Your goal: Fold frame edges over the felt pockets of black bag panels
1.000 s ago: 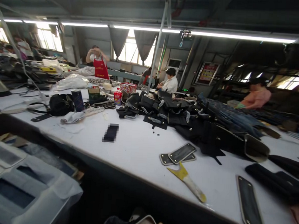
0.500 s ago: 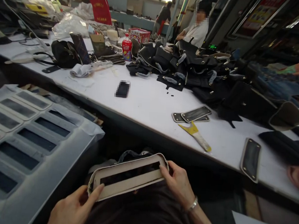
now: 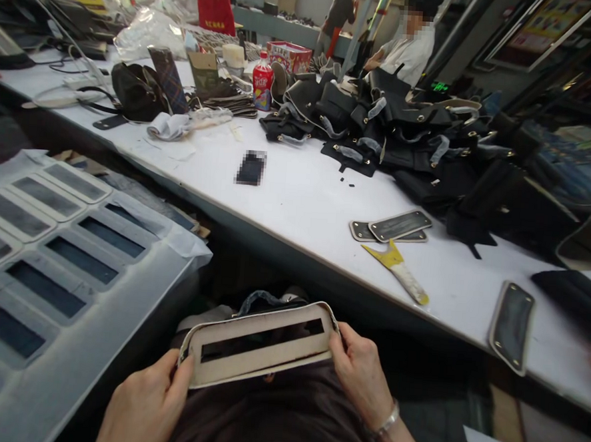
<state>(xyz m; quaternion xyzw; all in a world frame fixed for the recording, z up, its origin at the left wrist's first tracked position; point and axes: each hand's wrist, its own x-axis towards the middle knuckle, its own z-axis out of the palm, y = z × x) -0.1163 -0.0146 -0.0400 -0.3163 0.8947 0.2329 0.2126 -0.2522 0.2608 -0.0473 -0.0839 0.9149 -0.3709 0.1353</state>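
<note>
Both hands hold a bag at its beige, rounded rectangular base [image 3: 261, 365], which has a long slot cut along its middle. My left hand [image 3: 147, 395] grips the near left end, thumb on top and fingers underneath. At the opposite end, my right hand [image 3: 361, 365] pinches the rim the same way. Just beyond the base, a plastic-wrapped handle [image 3: 261, 299] shows; the rest of the bag is mostly hidden in my lap. On the table ahead lie stud-cornered black panels [image 3: 400, 226] beside a yellow-ended flat tool [image 3: 397, 270]. Another such panel [image 3: 512, 326] rests by the table edge.
A white table [image 3: 296, 214] crosses in front of me. Black bags [image 3: 396, 127] are heaped on it, near a red bottle [image 3: 262, 82] and a dark phone-like object [image 3: 251, 168]. At left, a grey covered surface [image 3: 135, 291] carries pale-rimmed panels [image 3: 46, 199]. A person [image 3: 406, 51] sits beyond.
The bag base has turned slightly to lie more level, and my left thumb has shifted outward to its left end. Both hands keep their grip. The view has swung a little left.
</note>
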